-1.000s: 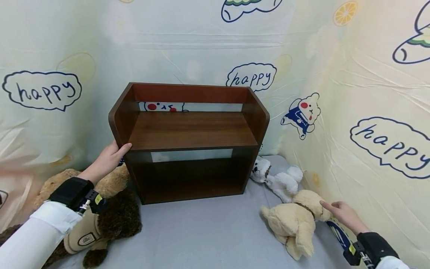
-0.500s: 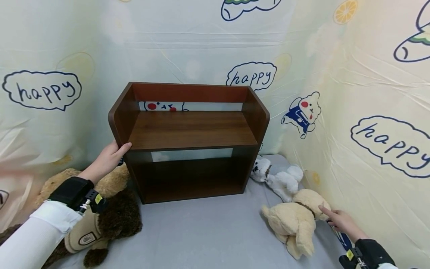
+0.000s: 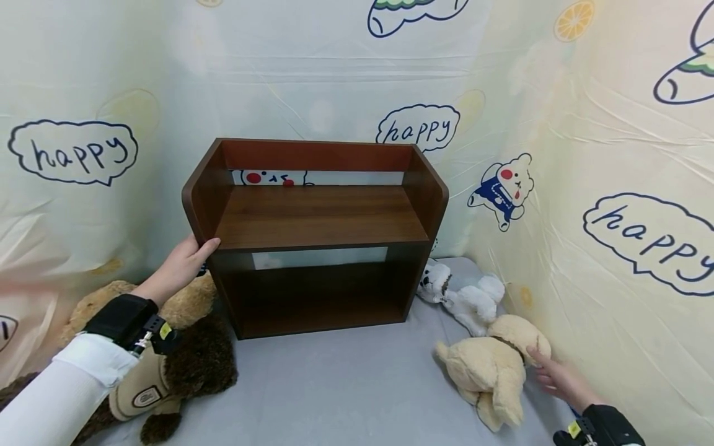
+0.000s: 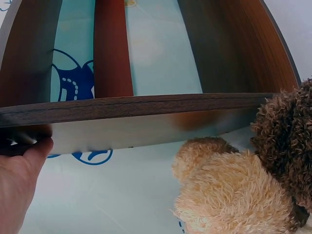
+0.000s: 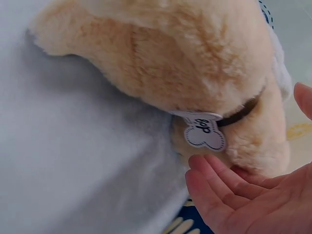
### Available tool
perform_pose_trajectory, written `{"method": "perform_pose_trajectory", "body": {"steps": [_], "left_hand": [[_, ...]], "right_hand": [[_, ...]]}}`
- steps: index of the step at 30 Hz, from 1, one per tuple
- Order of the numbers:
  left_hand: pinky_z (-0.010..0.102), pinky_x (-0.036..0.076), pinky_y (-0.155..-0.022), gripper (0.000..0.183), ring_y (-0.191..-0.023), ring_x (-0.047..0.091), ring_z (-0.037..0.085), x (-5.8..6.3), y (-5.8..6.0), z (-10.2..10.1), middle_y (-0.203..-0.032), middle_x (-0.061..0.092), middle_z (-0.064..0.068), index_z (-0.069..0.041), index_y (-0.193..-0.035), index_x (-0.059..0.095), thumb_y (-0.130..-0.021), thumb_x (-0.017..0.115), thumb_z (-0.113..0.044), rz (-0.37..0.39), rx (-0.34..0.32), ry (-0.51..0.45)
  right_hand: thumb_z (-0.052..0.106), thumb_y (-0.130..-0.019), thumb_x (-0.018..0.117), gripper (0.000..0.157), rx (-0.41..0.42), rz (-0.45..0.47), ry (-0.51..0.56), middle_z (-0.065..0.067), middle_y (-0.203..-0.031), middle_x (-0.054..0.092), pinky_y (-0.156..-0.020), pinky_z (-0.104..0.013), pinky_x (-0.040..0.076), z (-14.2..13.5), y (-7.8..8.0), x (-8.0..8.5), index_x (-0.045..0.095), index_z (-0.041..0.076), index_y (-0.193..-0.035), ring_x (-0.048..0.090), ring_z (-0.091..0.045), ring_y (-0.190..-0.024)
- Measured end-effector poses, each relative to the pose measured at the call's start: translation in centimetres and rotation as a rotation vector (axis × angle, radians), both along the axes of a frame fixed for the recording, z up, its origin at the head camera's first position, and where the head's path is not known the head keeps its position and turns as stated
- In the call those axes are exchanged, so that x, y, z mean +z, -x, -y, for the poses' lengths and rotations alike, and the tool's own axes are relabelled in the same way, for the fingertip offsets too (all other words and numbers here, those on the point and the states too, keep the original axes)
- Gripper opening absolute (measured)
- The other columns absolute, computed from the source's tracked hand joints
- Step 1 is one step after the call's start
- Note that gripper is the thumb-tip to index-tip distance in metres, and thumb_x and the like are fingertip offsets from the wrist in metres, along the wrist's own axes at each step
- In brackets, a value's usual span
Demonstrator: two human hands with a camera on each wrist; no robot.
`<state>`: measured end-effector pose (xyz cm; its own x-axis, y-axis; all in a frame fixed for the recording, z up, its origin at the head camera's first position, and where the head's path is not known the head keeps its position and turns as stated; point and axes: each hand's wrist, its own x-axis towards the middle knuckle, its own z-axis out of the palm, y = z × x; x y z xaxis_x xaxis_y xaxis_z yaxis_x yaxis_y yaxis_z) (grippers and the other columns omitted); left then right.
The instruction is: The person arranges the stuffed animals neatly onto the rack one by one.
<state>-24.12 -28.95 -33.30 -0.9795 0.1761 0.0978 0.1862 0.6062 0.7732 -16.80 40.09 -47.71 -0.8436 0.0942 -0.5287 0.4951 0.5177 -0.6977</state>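
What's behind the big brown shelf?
Through the gaps in the shelf's back, you can see the pale printed sheet and part of a drawing with red spots. The solid wood covers the rest, so I can't tell what else is there.

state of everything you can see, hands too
shelf, upright
left hand, gripping the shelf's side
cream plush dog, lying down
collar, being worn
tag, printed side showing
right hand, unclenched, near the cream plush dog; contact unclear
white plush toy, lying down
brown plush toy, partly hidden
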Motion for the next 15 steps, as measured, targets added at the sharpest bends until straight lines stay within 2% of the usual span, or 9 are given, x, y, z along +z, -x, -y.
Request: {"method": "perform_pose_trajectory", "body": {"steps": [6, 11, 15], "left_hand": [[0.067, 0.017, -0.096, 0.064, -0.130, 0.012, 0.050, 0.0, 0.0, -0.1, -0.146, 0.007, 0.030, -0.003, -0.145, -0.003, -0.100, 0.026, -0.037, -0.005, -0.001, 0.000], [0.067, 0.018, -0.095, 0.064, -0.130, 0.013, 0.051, 0.0, 0.0, 0.0, -0.146, 0.007, 0.031, -0.002, -0.145, -0.003, -0.100, 0.026, -0.036, -0.014, -0.009, -0.004], [0.068, 0.017, -0.095, 0.065, -0.130, 0.013, 0.051, -0.1, 0.0, 0.1, -0.146, 0.007, 0.030, -0.003, -0.145, -0.004, -0.100, 0.026, -0.037, -0.014, -0.004, 0.002]], "right_hand": [[0.056, -0.093, 0.029, 0.092, -0.015, -0.006, 0.107, -0.047, -0.124, 0.031, -0.092, -0.053, 0.038, 0.3, -0.1, -1.2, 0.012, -0.027, -0.128, 0.038, -0.052, -0.116], [0.058, -0.092, 0.026, 0.094, -0.027, 0.023, 0.175, -0.048, -0.130, 0.018, -0.096, -0.055, 0.034, 0.8, 0.3, -1.7, 0.007, -0.025, -0.131, 0.027, -0.054, -0.122], [0.059, -0.092, 0.026, 0.095, -0.023, 0.052, 0.232, -0.046, -0.134, 0.014, -0.098, -0.055, 0.030, 0.9, 0.6, -2.1, 0.004, -0.024, -0.132, 0.023, -0.053, -0.124]]}}
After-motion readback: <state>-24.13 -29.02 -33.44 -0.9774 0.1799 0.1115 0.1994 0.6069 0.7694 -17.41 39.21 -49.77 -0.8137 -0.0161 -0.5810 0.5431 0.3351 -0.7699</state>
